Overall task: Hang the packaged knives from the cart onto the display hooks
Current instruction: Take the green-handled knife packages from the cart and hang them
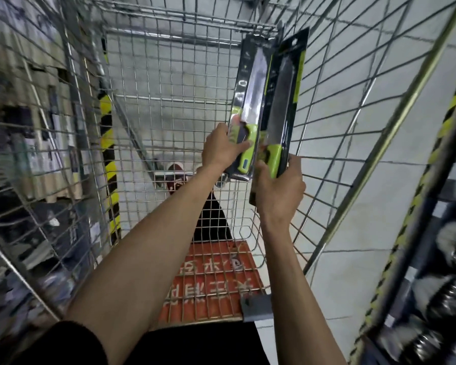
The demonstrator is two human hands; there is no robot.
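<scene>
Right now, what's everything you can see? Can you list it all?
left knife pack: one, black, green handle, over the cart
right knife pack: one, black, green handle, beside it
wire cart: one, silver, under the packs
sign panel: one, red, cart's near end
striped post: one, yellow-black, beyond cart's left wall
floor tiles: many, pale grey, below
left grip: one, bare, holds left knife pack
right grip: one, bare, holds right knife pack

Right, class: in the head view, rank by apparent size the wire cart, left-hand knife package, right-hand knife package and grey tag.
1. wire cart
2. right-hand knife package and left-hand knife package: near alike, so unranked
3. grey tag
</scene>
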